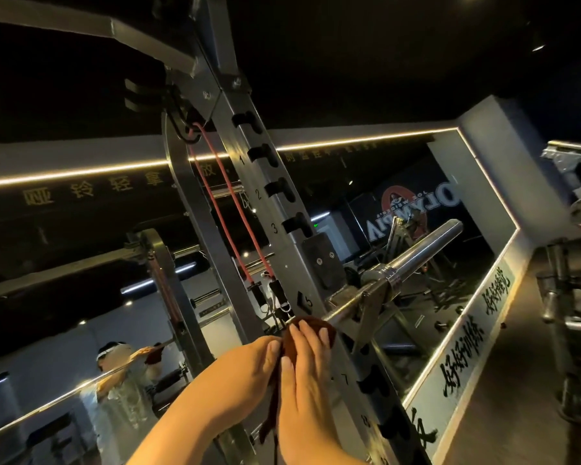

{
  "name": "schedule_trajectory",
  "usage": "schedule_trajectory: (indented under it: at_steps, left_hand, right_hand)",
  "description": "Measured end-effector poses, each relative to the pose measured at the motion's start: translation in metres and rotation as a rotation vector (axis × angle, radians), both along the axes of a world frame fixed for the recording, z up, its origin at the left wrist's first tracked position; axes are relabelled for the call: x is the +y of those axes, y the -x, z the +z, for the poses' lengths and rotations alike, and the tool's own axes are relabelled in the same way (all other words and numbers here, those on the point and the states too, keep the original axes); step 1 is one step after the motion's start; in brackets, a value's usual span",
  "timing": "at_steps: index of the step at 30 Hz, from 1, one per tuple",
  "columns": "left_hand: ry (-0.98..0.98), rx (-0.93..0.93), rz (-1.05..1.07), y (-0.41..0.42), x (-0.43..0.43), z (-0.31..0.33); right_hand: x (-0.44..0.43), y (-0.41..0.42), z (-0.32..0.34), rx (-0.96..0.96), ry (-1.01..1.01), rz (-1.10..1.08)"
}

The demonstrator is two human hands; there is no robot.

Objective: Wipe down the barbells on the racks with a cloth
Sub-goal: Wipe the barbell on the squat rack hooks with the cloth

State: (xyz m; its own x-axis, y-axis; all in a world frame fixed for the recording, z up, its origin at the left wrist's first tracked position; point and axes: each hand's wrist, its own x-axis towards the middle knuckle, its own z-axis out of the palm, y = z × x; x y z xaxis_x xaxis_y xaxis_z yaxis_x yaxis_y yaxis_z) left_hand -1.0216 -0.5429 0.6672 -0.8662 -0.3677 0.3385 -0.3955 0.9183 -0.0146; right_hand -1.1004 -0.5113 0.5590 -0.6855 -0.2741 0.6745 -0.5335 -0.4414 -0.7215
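Observation:
A chrome barbell point(413, 253) lies on the hook of a steel rack upright point(282, 209) and runs up to the right, its bare sleeve end pointing at a mirror. A dark red cloth point(316, 325) is wrapped round the bar's shaft just left of the hook. My left hand point(245, 374) grips the cloth from the left, fingers curled onto it. My right hand point(304, 374) lies over the cloth from below, fingers folded round it and the bar. A loose tail of cloth hangs down between my wrists.
The upright has numbered hook slots and a red resistance band point(228, 203) hanging from a top hook. A wall mirror point(450, 297) with a lit edge stands behind, showing a person's reflection. More machine parts point(571, 297) stand at the right.

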Motion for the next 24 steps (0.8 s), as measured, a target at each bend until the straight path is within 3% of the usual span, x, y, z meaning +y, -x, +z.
schedule_trajectory:
  at_steps: [5, 9, 13, 18, 21, 24]
  left_hand:
    - [0.063, -0.024, 0.005, 0.0, -0.005, -0.005]
    - [0.084, -0.041, 0.013, 0.0, -0.007, -0.005]
    - [0.046, -0.033, 0.048, 0.003, -0.004, -0.002]
    - [0.077, -0.063, 0.081, 0.004, 0.0, -0.002]
    - [0.101, -0.058, 0.092, 0.003, 0.002, -0.003]
    - [0.13, -0.084, 0.105, 0.002, 0.002, -0.002]
  right_hand:
    - [0.018, 0.039, 0.018, -0.027, -0.089, -0.032]
    - [0.019, 0.022, 0.017, -0.066, -0.101, -0.047]
    - [0.016, -0.011, 0.002, 0.054, -0.154, 0.015]
    - [0.017, 0.03, 0.001, 0.081, -0.102, 0.011]
    - [0.012, 0.05, 0.009, -0.013, -0.078, -0.096]
    - [0.008, 0.037, 0.009, -0.103, -0.031, -0.028]
